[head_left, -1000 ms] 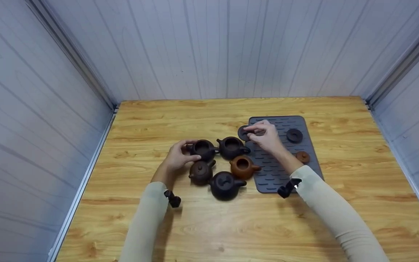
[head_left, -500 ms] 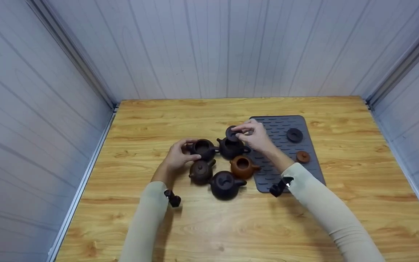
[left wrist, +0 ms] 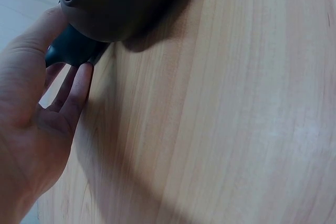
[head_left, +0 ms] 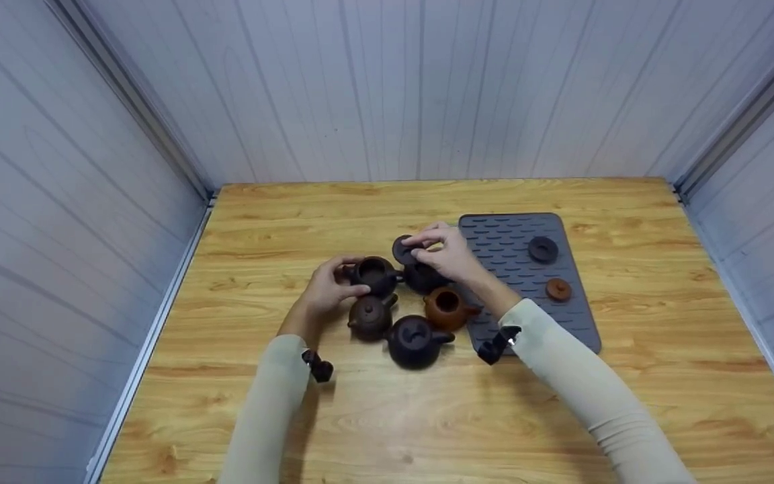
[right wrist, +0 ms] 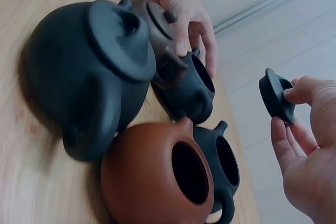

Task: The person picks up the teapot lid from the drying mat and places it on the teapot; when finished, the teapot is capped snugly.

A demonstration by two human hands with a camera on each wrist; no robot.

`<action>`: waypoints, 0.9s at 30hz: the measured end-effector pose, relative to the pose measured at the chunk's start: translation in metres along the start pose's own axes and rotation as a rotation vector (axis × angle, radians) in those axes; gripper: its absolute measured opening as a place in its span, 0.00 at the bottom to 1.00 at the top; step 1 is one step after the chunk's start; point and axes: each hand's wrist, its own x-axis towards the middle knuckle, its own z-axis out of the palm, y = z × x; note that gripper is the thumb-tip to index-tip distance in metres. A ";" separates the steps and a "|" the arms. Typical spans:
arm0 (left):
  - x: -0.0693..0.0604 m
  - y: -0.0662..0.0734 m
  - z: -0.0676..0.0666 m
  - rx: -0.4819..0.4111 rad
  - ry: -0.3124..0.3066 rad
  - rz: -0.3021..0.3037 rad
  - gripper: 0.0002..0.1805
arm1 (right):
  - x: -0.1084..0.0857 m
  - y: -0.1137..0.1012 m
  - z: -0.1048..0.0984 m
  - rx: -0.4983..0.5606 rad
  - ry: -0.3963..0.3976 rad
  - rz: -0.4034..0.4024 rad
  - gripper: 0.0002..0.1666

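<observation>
Pale walls (head_left: pixel 387 87) stand behind the wood-grain table (head_left: pixel 387 417) where, before me, the left hand (head_left: pixel 328 288) grips an open-topped dark teapot (head_left: pixel 375 275) and the right hand (head_left: pixel 451 255) pinches a dark lid (head_left: pixel 401 250) (raised, I can see) near the neighbouring pot (right wrist: pixel 212 153).

Five clustered teapots (head_left: pixel 415 344) block the middle; the near tabletop (head_left: pixel 400 423) offers free passage.

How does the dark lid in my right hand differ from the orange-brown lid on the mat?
Color: the dark lid is near black, the orange-brown lid much lighter and warmer. State: your right hand pinches the dark lid in the air, while the orange-brown lid lies on the gray mat. Both are round, and neither sits on a teapot.
</observation>
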 end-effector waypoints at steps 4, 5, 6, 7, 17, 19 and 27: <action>0.001 -0.001 0.000 -0.025 -0.002 -0.018 0.35 | 0.003 -0.004 0.009 0.009 -0.018 -0.014 0.15; 0.002 -0.002 0.000 -0.032 -0.004 -0.021 0.35 | 0.004 -0.005 0.011 0.011 -0.023 -0.012 0.15; 0.002 -0.002 0.000 -0.026 -0.003 -0.018 0.35 | 0.005 -0.006 0.013 0.011 -0.027 -0.010 0.15; 0.001 -0.002 0.000 -0.022 -0.004 -0.014 0.35 | 0.005 -0.007 0.014 0.014 -0.033 -0.005 0.15; 0.001 -0.002 -0.002 0.024 -0.002 0.030 0.34 | 0.016 -0.007 0.030 -0.027 -0.063 0.004 0.14; 0.002 -0.002 -0.001 0.021 -0.001 0.033 0.34 | 0.018 -0.008 0.033 -0.031 -0.072 0.014 0.15; 0.001 -0.001 -0.002 0.010 0.001 0.037 0.34 | 0.022 -0.004 0.042 -0.039 -0.116 0.037 0.15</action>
